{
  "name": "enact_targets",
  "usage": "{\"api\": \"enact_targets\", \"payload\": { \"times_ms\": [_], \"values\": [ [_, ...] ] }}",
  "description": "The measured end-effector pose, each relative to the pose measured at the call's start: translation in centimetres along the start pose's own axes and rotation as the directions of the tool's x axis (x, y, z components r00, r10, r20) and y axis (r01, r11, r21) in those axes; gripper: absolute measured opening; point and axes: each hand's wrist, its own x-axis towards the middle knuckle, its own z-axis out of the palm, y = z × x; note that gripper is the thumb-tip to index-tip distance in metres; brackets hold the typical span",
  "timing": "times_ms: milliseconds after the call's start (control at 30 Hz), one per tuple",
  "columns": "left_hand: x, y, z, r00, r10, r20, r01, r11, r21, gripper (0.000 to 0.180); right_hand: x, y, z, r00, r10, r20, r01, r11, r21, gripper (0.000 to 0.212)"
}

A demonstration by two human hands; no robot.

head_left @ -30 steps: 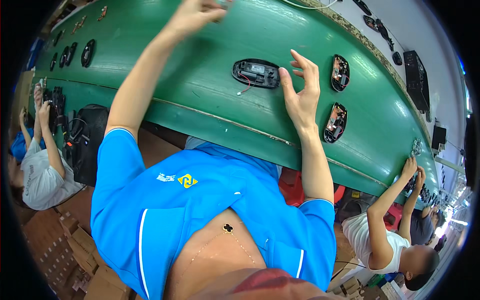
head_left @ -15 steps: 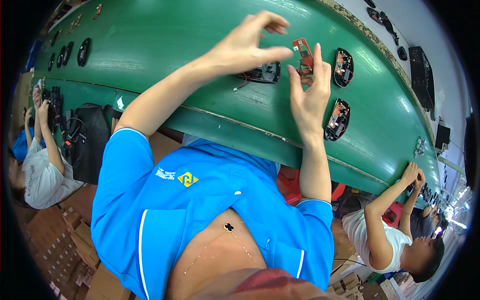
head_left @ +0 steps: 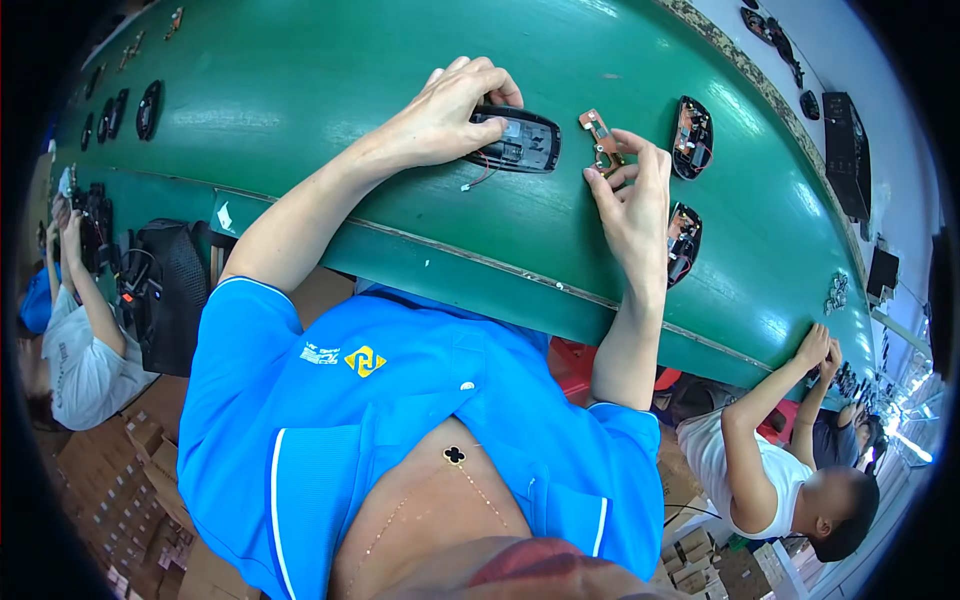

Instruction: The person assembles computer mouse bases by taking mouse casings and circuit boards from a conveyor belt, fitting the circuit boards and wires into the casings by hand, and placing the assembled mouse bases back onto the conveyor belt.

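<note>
My left hand [head_left: 452, 115] is closed over the left end of an oval black plastic housing [head_left: 535, 142] on the green table, thumb on its near side and fingers on its far side. The inside of this housing faces up. From its near edge comes a thin wire with a small white connector [head_left: 466, 187]. To the right, my right hand [head_left: 640, 185] pinches an orange-brown circuit board [head_left: 597, 130] by its lower part. The board is held upright just right of the housing, apart from it. My fingertips partly cover its lower end.
Right of my right hand lie two black housings with boards inside, a farther one [head_left: 692, 138] and a nearer one [head_left: 684, 243]. Several dark housings [head_left: 148, 110] rest at the table's far left. A co-worker [head_left: 765, 460] sits at right, another [head_left: 90, 370] at left.
My left hand has come down from the air onto the black housing. My right hand, with the circuit board, has moved slightly toward me.
</note>
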Motion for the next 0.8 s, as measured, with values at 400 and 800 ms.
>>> {"api": "enact_targets", "payload": {
  "times_ms": [400, 800],
  "values": [
    [-1.4, -4.4, -2.6, 0.996, -0.043, -0.074, 0.021, 0.962, -0.271, 0.02, 1.5, 0.1, 3.3, 0.997, 0.011, -0.071, -0.027, 0.974, -0.223, 0.046],
    [-2.9, -7.1, -3.7, 0.995, 0.016, -0.101, -0.045, 0.957, -0.286, 0.019, 3.4, -4.5, 6.5, 0.908, -0.359, 0.216, 0.383, 0.921, -0.078, 0.048]
  ]
}}
